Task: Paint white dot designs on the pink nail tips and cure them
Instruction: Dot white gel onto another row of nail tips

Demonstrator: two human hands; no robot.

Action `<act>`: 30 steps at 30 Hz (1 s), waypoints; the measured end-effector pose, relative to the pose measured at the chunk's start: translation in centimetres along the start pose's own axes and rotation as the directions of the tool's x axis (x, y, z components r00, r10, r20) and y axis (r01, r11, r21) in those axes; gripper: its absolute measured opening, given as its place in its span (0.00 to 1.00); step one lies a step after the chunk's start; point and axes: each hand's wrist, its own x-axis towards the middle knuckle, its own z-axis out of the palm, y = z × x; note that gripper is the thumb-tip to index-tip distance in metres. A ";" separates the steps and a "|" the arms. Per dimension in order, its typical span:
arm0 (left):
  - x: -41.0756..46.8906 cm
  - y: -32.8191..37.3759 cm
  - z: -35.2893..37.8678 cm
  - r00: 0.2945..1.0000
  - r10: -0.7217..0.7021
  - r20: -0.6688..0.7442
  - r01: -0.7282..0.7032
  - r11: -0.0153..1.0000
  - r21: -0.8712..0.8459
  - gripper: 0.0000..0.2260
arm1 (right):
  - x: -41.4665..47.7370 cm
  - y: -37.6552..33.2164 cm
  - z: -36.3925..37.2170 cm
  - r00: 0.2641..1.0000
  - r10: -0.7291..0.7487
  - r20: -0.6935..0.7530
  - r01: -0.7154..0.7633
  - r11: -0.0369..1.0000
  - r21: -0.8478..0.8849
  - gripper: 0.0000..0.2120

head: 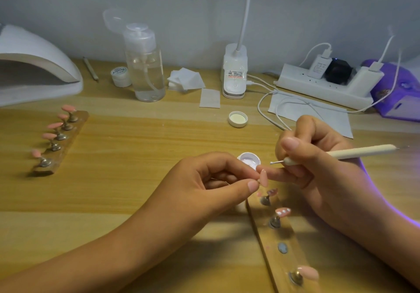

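My left hand (213, 179) pinches a plain pink nail tip (263, 177) between thumb and forefinger, lifted off its stand. My right hand (318, 163) grips a cream dotting tool (354, 153); its metal ball end points left, just above the tip, and one right finger touches the tip. Behind the fingers sits a small open pot of white gel (248, 159). Below them lies a wooden holder (286, 245) carrying a tip with white dots (283, 211), a darker tip (272, 191) and a plain pink tip (309, 272). One metal peg (282, 247) stands bare.
A second wooden holder (60, 141) with several plain pink tips lies at the left. The white curing lamp (34, 70) is at the back left. A pump bottle (144, 65), small jar (120, 75), wipes (186, 79), pot lid (238, 118), desk lamp base (235, 72), power strip (327, 83) and cables line the back.
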 end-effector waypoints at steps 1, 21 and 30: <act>0.0 0.0 0.0 1.000 -0.002 -0.005 0.002 1.000 0.002 0.04 | 0.0 0.0 0.0 1.000 0.002 0.007 -0.002 1.000 -0.005 0.10; -0.1 0.2 0.0 1.000 -0.016 -0.013 0.016 1.000 0.022 0.04 | 0.0 0.2 -0.1 0.999 0.023 0.042 -0.023 1.000 -0.012 0.09; -0.1 0.1 0.0 0.999 -0.032 -0.007 0.032 0.999 0.007 0.04 | 0.0 0.2 0.0 0.999 0.025 0.046 -0.025 1.000 -0.002 0.09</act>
